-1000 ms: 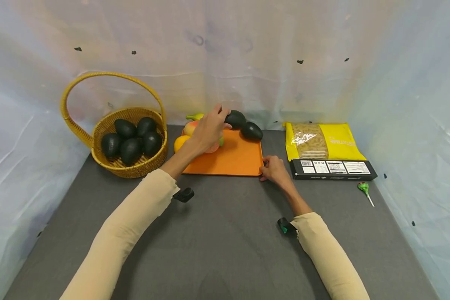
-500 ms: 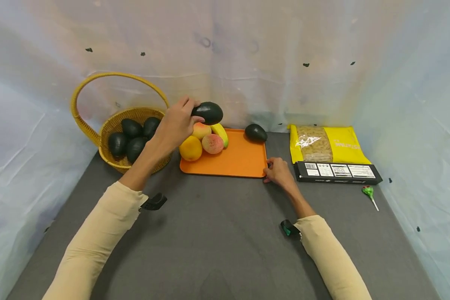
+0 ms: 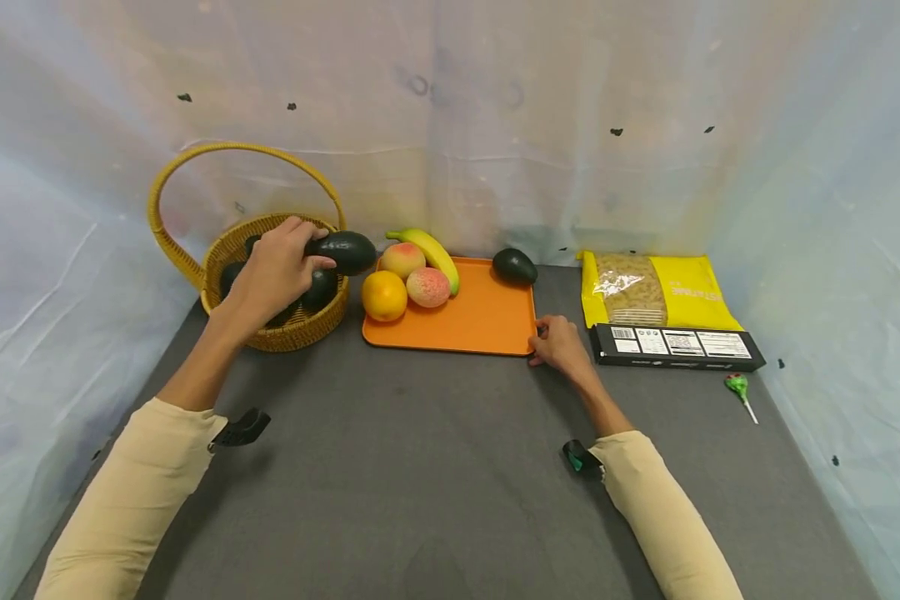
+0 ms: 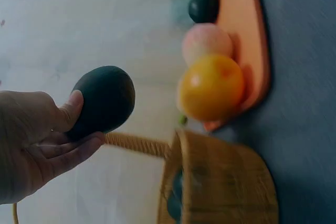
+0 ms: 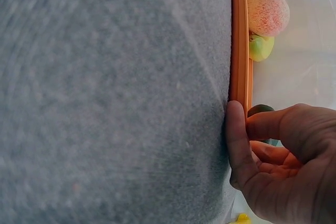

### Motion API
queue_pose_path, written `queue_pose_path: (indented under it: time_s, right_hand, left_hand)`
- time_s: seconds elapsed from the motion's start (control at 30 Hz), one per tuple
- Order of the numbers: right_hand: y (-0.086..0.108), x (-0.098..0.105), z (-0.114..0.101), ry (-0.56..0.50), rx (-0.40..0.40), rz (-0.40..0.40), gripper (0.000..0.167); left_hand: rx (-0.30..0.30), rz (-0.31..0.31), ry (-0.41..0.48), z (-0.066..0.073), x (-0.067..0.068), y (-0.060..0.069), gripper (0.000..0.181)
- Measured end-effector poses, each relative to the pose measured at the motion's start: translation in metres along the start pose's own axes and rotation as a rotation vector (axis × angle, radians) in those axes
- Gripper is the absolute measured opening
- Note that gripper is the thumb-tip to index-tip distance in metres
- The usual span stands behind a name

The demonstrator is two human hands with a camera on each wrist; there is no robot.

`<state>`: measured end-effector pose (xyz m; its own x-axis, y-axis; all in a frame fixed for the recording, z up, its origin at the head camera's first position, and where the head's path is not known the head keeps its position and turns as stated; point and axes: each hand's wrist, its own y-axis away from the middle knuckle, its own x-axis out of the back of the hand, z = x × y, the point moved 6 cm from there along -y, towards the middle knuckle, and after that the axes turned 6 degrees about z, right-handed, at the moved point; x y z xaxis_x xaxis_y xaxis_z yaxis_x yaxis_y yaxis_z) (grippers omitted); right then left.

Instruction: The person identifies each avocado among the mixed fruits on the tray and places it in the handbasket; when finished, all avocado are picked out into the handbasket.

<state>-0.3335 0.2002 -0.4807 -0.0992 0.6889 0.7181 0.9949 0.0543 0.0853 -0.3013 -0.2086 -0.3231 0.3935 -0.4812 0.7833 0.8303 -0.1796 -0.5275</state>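
My left hand holds a dark green avocado above the right side of a wicker basket. In the left wrist view, thumb and fingers grip one end of that avocado. Other avocados lie inside the basket, partly hidden by the hand. My right hand pinches the front right corner of an orange tray; the right wrist view shows thumb and finger on its rim. On the tray are an orange, two peaches, a banana and one avocado at the back right corner.
Right of the tray lies a yellow pasta bag, with a black box in front of it. A green lollipop is near the table's right edge. The basket's tall handle arches over it. Plastic sheeting surrounds the grey table.
My left hand has lifted the avocado off the tray's back and carried it left, over the fruit, to the basket. The right hand has stayed at the tray corner.
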Motion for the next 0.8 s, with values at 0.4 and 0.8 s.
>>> queue_pose_path:
  time_s: [0.4,0.8]
  right_hand:
    - [0.001,0.000,0.002,-0.041,0.005,-0.003,0.047]
    - [0.003,0.001,0.000,-0.016,-0.003,0.003,0.048]
  left_hand:
    - [0.036,-0.061,-0.074,-0.052,0.017,0.037,0.025]
    - [0.078,-0.172,-0.138,-0.088,0.030,0.053,0.033]
